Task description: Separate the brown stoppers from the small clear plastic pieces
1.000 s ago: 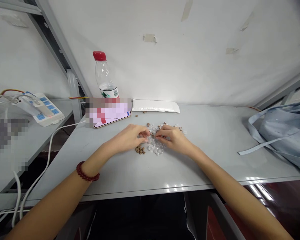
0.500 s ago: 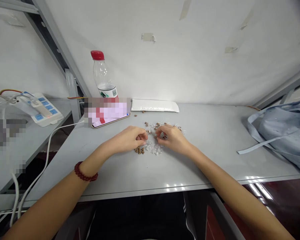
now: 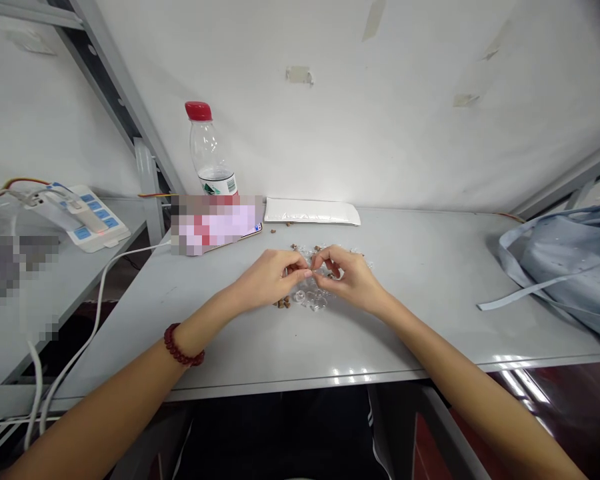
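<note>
Over the middle of the grey table (image 3: 260, 353), my left hand (image 3: 280, 275) and my right hand (image 3: 343, 277) meet at the fingertips. Both are pinched closed, and whatever lies between them is too small to make out. Beneath and around them are several small clear plastic pieces (image 3: 313, 300), some of them round. Small brown pieces (image 3: 284, 303) lie just below my left hand, partly covered by it. More brown bits among clear pieces show behind the fingers.
A red-capped bottle (image 3: 211, 153) stands at the back left behind a phone (image 3: 220, 230) with a white cable. A white flat packet (image 3: 313, 211) lies near the wall. At the left is a power strip (image 3: 97, 217), at the right a pale blue bag (image 3: 565, 260).
My left hand has moved right, so that its fingertips now meet those of my right hand. It covers more of the brown pieces. The view has shifted slightly.
</note>
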Action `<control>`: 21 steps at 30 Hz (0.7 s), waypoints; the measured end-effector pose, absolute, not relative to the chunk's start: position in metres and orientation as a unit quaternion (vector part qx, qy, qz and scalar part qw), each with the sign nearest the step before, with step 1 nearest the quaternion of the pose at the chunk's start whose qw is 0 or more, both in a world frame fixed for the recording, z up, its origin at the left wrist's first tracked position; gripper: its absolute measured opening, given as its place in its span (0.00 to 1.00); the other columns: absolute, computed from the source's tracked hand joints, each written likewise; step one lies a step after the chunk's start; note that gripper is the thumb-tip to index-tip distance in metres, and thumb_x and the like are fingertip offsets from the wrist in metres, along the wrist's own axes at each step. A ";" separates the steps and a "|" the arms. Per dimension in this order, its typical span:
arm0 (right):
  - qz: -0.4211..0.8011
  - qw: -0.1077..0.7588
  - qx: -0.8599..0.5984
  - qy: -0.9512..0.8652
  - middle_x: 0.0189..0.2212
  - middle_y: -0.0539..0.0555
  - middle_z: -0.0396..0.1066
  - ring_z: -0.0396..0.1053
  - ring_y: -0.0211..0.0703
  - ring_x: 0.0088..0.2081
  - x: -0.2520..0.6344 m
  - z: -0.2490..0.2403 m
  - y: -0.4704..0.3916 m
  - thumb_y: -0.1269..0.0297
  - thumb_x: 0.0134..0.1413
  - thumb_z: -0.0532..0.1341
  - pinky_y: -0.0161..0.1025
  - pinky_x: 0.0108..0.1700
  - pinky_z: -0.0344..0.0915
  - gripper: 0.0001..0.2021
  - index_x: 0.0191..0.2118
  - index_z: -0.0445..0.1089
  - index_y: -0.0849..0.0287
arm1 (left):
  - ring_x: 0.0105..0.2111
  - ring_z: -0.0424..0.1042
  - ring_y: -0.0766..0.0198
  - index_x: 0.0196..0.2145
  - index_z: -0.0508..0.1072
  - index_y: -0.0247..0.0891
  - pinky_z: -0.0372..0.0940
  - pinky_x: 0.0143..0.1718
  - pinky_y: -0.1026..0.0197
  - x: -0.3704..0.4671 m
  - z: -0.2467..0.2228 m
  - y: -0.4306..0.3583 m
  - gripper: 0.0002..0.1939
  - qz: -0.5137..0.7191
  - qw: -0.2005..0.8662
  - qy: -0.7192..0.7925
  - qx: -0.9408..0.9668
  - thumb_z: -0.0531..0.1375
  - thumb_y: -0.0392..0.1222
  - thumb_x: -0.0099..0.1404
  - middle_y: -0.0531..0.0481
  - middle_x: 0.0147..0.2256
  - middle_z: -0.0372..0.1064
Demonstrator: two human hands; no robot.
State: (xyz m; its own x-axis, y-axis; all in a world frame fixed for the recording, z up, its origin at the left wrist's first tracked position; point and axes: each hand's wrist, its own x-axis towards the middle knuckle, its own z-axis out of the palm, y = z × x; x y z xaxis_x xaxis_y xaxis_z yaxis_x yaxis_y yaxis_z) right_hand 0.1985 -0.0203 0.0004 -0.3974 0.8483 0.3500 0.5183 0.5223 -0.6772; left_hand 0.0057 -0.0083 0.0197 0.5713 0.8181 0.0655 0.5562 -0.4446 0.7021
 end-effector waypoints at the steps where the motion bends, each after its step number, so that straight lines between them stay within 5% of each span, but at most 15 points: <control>1: 0.231 0.342 -0.418 -0.809 0.30 0.50 0.67 0.59 0.37 0.30 0.198 0.001 -0.020 0.71 0.50 0.59 0.35 0.32 0.58 0.03 0.32 0.64 0.57 | 0.26 0.62 0.67 0.29 0.71 0.37 0.55 0.28 0.64 0.005 0.021 -0.008 0.12 0.201 0.325 0.417 0.825 0.52 0.45 0.62 0.53 0.25 0.66; 9: 0.200 0.291 -0.376 -0.857 0.32 0.52 0.69 0.62 0.40 0.34 0.199 -0.001 -0.018 0.76 0.49 0.57 0.35 0.34 0.58 0.06 0.29 0.62 0.57 | 0.22 0.58 0.69 0.20 0.66 0.36 0.52 0.24 0.64 -0.008 0.031 0.002 0.13 0.125 0.377 0.429 0.811 0.53 0.43 0.59 0.55 0.19 0.60; 14: 0.209 0.314 -0.421 -0.825 0.32 0.52 0.68 0.62 0.39 0.32 0.213 -0.004 -0.010 0.74 0.50 0.57 0.36 0.34 0.59 0.05 0.31 0.62 0.57 | 0.25 0.64 0.67 0.26 0.70 0.37 0.55 0.26 0.65 -0.023 0.032 0.011 0.10 0.072 0.367 0.430 0.822 0.55 0.46 0.58 0.54 0.25 0.68; 21: 0.174 0.237 -0.419 -0.859 0.32 0.51 0.67 0.61 0.41 0.35 0.211 -0.002 -0.010 0.75 0.51 0.56 0.37 0.36 0.58 0.05 0.32 0.64 0.57 | 0.26 0.66 0.66 0.32 0.72 0.38 0.55 0.24 0.66 -0.026 0.034 0.009 0.12 0.023 0.345 0.434 0.832 0.56 0.48 0.59 0.51 0.28 0.71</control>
State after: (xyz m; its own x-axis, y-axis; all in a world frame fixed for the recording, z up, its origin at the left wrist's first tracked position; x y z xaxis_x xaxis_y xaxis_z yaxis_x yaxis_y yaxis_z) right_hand 0.2115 -0.0105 -0.0025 -0.5353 0.8032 0.2614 0.6376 0.5872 -0.4986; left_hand -0.0261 0.0087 0.0342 0.6223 0.7380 -0.2611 0.7058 -0.3848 0.5948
